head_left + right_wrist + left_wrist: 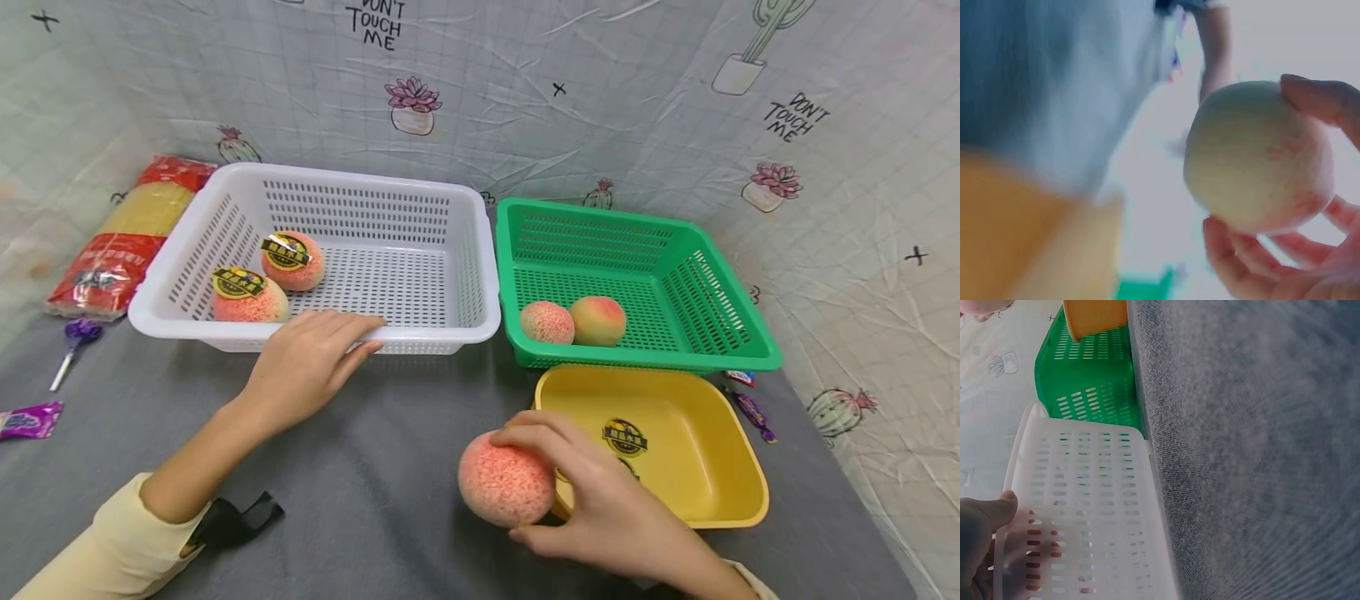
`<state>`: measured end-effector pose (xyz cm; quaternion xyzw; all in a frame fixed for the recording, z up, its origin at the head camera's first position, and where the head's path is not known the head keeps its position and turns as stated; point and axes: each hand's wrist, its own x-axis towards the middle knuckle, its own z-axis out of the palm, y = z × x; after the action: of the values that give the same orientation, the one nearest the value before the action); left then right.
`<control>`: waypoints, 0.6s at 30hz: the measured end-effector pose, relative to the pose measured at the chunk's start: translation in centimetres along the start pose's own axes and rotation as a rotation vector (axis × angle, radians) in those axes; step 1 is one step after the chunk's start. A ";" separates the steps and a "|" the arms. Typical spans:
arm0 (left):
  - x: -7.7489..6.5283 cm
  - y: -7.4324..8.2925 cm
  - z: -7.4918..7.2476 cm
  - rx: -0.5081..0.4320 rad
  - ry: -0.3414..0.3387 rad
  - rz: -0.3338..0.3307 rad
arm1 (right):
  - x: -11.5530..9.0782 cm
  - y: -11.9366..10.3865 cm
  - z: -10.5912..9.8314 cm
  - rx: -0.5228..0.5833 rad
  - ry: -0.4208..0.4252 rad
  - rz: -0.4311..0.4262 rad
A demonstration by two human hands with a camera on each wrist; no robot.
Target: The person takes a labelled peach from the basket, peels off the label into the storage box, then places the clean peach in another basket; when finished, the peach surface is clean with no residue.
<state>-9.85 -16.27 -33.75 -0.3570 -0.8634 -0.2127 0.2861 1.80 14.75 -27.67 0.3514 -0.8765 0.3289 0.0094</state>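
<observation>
My right hand (592, 492) grips a speckled pink peach (504, 482) between thumb and fingers, beside the left edge of the yellow basin (738, 500). Seen from the right wrist, the peach (1254, 156) has a paler cream side. My left hand (311, 358) holds the front rim of the white basket (420, 336), fingers over the inside and thumb outside. Two peaches with black and gold stickers, one at the back (307, 271) and one in front (255, 304), lie in that basket's left part. The green basket (675, 360) holds a speckled peach (547, 322) and a smoother yellowish one (600, 321).
Inside the yellow basin shows a round black and gold sticker (624, 437). A red and yellow packet (127, 242) leans left of the white basket. A purple lollipop (78, 333) and purple wrapped sweet (30, 420) lie left. Another wrapped sweet (752, 412) lies right of the basin.
</observation>
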 end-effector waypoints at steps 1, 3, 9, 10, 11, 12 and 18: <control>0.0 0.0 0.0 0.000 0.001 0.002 | -0.2 0.1 -1.1 -0.008 0.020 -0.025; 0.0 0.0 0.0 0.001 0.003 0.006 | -0.5 0.8 -3.5 -0.031 0.051 -0.041; 0.0 -0.1 -0.1 0.005 0.010 0.008 | -0.4 5.8 -10.1 -0.045 0.083 0.155; 0.0 -0.1 -0.1 0.004 0.009 0.008 | -0.3 7.0 -10.9 -0.049 0.099 0.189; 0.0 -0.1 -0.1 0.001 0.007 0.008 | -0.3 8.1 -11.6 -0.063 0.117 0.233; 0.0 0.0 -0.1 0.000 0.005 0.007 | -0.2 9.1 -12.2 -0.068 0.129 0.281; -0.1 0.1 0.0 -0.005 -0.002 0.003 | -0.2 14.7 -14.4 -0.072 0.137 0.469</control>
<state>-9.76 -16.22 -33.80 -0.3592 -0.8627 -0.2143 0.2843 -10.28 31.13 -24.83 0.1146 -0.9425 0.3139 0.0048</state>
